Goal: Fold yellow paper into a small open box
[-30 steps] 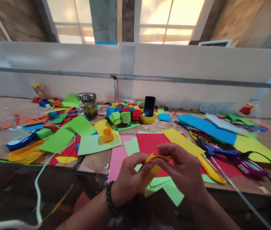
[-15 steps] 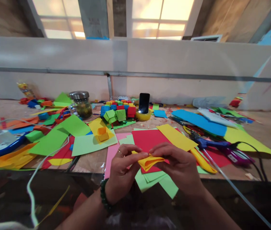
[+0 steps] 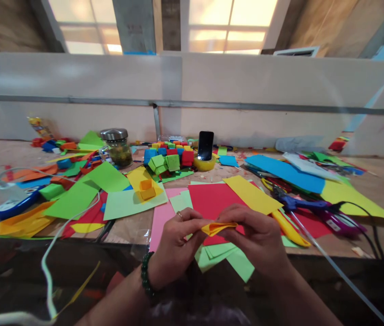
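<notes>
Between my two hands is a small folded piece of yellow paper, held just above the table's near edge. My left hand pinches its left end between thumb and fingers. On the other end, my right hand presses thumb and fingers together. The paper looks flattened into layers, with a narrow loop showing at its left side. Beneath and behind it lie red paper, light green sheets and a yellow sheet. A small open yellow paper box stands farther left on light green paper.
Folded paper cubes cluster at the back, beside a phone propped on a tape roll. A lidded glass jar stands left of them. A purple glue gun, its cable and a yellow-handled cutter lie right.
The folded yellow paper has been pressed flatter, and its loop is narrower. Both hands remain on it, and the whole view has shifted slightly.
</notes>
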The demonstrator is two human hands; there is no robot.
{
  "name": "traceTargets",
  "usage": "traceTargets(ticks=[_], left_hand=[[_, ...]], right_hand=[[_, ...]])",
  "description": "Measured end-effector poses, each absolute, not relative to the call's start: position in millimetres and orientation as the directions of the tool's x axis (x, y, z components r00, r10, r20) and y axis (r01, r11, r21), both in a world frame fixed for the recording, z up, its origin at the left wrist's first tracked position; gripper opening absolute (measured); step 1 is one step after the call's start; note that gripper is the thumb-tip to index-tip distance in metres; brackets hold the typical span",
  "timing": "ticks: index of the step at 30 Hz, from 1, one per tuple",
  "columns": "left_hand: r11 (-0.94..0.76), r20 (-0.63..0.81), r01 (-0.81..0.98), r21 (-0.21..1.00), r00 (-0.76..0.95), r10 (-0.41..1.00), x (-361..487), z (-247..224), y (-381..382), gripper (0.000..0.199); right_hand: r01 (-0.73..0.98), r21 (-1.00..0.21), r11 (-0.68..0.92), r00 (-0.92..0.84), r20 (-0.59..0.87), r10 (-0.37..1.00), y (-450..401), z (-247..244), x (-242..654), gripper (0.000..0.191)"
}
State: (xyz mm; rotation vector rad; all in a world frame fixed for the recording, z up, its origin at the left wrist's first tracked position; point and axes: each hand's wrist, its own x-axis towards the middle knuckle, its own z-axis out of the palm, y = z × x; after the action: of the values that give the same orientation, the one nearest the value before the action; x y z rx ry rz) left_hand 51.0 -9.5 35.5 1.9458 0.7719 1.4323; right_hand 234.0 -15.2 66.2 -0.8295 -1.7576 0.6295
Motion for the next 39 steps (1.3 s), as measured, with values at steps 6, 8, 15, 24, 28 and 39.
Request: traceTargets(ticks=[6,8,15,24,28,39], left_hand=[[-0.577,0.548,0.087,0.812,0.227,0.805,51,51,-15,0.015],[-0.595,0.565,0.101,0.798,0.221,0.795,50,54,-17,0.011],[-0.655,0.635,0.087,0.750,0.182,0.751,51,51,-19,0.010],[-0.689,0.665,0.127,0.713,0.187,0.723,50,59,-25,0.010],[-0.717,0.684,0.126,0.686,0.226,0.694,45,61,-27,0.017],[-0.736,0.661,0.109,0.668,0.369,0.654,41,65,-29,0.040]], right_hand=[[0.312,-0.732,0.605,-0.184,0.579,0.795,-18,73,234,0.011],[0.305,-0.743,0.596,-0.199,0.563,0.802,-19,75,235,0.012],[0.265,-0.745,0.612,-0.216,0.572,0.791,-20,72,235,0.009],[0.201,-0.783,0.589,-0.153,0.569,0.808,-20,68,236,0.012],[0.170,-0.784,0.596,-0.146,0.578,0.802,-21,67,238,0.012],[0.086,-0.774,0.627,-0.190,0.605,0.773,-21,67,241,0.013]])
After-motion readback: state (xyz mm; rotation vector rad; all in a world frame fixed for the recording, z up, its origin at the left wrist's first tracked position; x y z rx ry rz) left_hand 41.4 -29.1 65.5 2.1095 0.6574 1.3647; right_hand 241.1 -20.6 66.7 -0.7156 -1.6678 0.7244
